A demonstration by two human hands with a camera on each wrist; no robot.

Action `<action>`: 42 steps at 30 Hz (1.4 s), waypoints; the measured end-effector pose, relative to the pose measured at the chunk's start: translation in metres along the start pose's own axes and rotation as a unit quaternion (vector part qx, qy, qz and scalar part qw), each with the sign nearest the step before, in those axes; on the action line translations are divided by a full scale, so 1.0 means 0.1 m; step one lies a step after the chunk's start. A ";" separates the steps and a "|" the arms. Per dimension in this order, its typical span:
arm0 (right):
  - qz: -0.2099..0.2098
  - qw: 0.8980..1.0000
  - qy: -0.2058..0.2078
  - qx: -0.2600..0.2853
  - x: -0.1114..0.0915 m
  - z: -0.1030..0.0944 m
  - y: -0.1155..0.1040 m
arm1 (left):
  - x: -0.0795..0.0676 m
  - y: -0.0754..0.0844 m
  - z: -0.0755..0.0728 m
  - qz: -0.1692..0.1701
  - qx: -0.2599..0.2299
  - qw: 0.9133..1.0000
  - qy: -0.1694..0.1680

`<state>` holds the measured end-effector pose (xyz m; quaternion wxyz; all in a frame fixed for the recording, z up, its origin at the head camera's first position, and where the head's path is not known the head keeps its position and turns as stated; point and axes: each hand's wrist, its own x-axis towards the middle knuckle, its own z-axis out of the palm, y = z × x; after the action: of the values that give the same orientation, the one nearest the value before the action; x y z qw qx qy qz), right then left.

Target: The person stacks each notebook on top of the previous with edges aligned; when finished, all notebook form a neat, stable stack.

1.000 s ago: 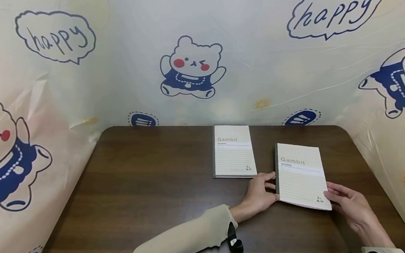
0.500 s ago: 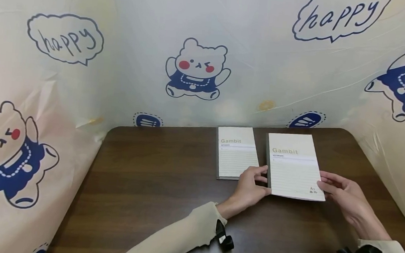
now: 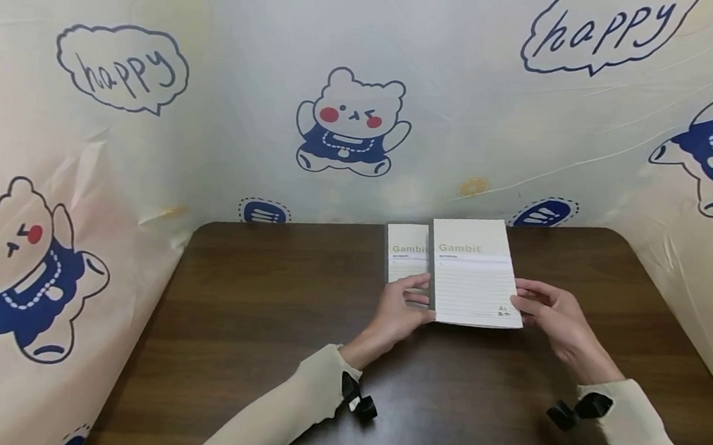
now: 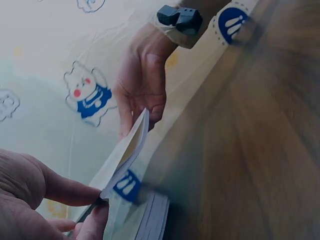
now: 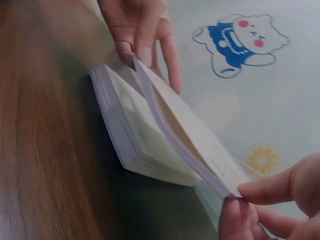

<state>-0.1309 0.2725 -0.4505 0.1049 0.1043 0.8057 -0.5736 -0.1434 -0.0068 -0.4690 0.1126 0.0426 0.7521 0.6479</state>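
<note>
A white notebook (image 3: 473, 275) with a grey spine and "Gambit" on its cover is held up between both hands. My left hand (image 3: 396, 314) pinches its spine edge near the lower corner. On the opposite edge, my right hand (image 3: 555, 317) pinches the lower right corner between thumb and fingers. Behind and below it lies a stack of similar notebooks (image 3: 403, 255), its right part hidden by the held one. In the right wrist view the held notebook (image 5: 175, 130) bows slightly above the notebook stack (image 5: 117, 120), its cover lifting a little from the pages.
The dark brown wooden table (image 3: 280, 293) has rounded far corners. Close behind its far edge hangs a pale curtain (image 3: 233, 99) printed with bears and "happy" bubbles, which also runs along the left and right sides.
Both hands have carried the notebook left and slightly away from me, from the right of the stack to where it overlaps the stack. The stack has stayed in place; the view has shifted slightly.
</note>
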 end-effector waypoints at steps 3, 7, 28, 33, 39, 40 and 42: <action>-0.004 1.000 -0.001 0.018 0.08 0.15 -0.03 | 0.03 -0.04 -0.15 -0.002 -0.004 1.000 0.013; -0.007 0.999 -0.008 0.047 0.17 0.33 -0.06 | 0.07 -0.10 -0.34 0.002 0.004 1.000 0.027; -0.029 0.999 -0.022 0.039 0.56 0.78 -0.01 | 0.18 -0.37 -0.71 -0.023 0.062 0.996 0.058; -0.037 0.999 -0.019 0.026 0.58 0.77 0.03 | 0.19 -0.39 -0.73 -0.024 0.062 0.996 0.055; -0.044 0.998 -0.018 0.030 0.57 0.77 0.09 | 0.18 -0.43 -0.74 -0.030 0.057 0.997 0.051; -0.047 0.998 -0.018 0.028 0.57 0.77 0.10 | 0.18 -0.43 -0.74 -0.030 0.057 0.997 0.052; -0.055 0.998 -0.014 0.020 0.56 0.77 0.11 | 0.17 -0.44 -0.74 -0.028 0.057 0.997 0.051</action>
<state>-0.1779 0.2061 -0.5015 0.0830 0.0540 0.7967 -0.5962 -0.1726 -0.0813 -0.5047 0.0896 -0.0057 0.7938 0.6016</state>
